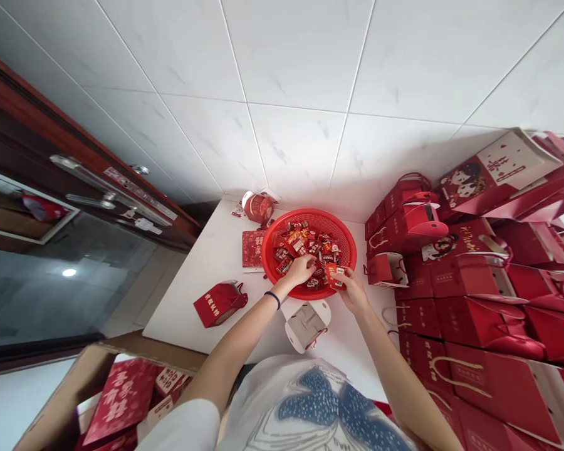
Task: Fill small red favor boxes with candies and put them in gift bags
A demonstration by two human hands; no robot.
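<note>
A red plastic basket (pixel 350 241) full of small wrapped candies (pixel 298 243) stands on the white table (pixel 178 300). Inside it, my left hand (pixel 301 270) reaches down among the wrappers with its fingers bent together; what they pinch, if anything, is hidden. At the basket's near right rim, my right hand (pixel 351 291) grips candy packets (pixel 333 273) in orange-red and white wrapping between thumb and fingers. Just below the basket, between my forearms, sits an open gift box (pixel 305 326) with its pale inside facing up; it looks bare inside.
A red gift box (pixel 219 305) lies to the left, and a flat red box (pixel 252 249) lies beside the basket. Behind it is a round red container (pixel 258 207). Stacked red gift boxes (pixel 465 313) fill the right side. A cardboard carton (pixel 89 376) holds more packaging at lower left.
</note>
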